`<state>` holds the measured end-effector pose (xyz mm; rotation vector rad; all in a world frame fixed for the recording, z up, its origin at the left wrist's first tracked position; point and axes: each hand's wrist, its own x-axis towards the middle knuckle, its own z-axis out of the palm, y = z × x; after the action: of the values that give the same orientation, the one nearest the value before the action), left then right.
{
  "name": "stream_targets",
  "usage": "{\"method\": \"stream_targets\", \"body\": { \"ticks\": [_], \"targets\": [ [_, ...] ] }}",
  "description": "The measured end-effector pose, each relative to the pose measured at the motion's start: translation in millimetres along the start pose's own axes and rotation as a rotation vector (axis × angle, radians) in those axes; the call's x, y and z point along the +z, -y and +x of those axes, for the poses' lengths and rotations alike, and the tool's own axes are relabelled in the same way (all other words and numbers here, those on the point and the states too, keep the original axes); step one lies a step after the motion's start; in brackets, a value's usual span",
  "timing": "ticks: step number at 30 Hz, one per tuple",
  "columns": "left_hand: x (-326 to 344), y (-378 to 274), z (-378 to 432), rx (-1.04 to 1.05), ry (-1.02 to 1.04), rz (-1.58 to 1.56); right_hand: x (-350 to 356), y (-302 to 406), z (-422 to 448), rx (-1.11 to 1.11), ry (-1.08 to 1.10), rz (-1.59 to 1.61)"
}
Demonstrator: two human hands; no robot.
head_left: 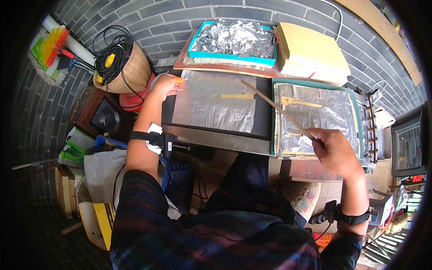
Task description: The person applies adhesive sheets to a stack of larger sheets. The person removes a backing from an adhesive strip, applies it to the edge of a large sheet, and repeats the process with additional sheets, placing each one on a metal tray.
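Note:
My left hand [167,86] is at the upper left edge of a thin silvery foil sheet [216,108], its fingers curled. Something orange shows at its fingertips; whether the fingers pinch the sheet is unclear. The sheet lies on a black work surface [265,108] and has a torn yellowish strip [234,96] across its right half. In my right hand [334,148] is a slim wooden stick [276,107], its far tip reaching over the sheet's upper right corner. Below the stick, a stack of similar foil sheets [310,118] lies on a green mat [357,125].
A turquoise tray [233,60] heaped with crumpled foil scraps [236,37] and a stack of tan paper [312,47] stand behind the work surface. To the left are a woven basket [136,71] with coiled black cable [113,50] and a speaker [106,116]. A metal edge [219,138] runs along the front.

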<state>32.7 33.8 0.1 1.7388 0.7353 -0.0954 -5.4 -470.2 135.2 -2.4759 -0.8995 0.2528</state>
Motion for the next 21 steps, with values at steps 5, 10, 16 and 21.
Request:
{"method": "stream_targets", "body": {
  "ticks": [5, 10, 16, 21],
  "targets": [
    [-4, -1, 1, 0.004, -0.043, 0.020, -2, -2, -9, 0.041, -0.001, 0.033],
    [-6, -3, -35, 0.258, -0.228, 0.130, -10, -5, -34, 0.187, -0.031, 0.217],
    [54, 2, -108, 0.197, 0.524, -0.253, 4, -39, -74, 0.363, -0.251, 0.459],
    [74, 19, -113, 0.077, 0.547, -0.084, 17, -55, -98, 0.441, -0.389, 0.511]
  ]
}}
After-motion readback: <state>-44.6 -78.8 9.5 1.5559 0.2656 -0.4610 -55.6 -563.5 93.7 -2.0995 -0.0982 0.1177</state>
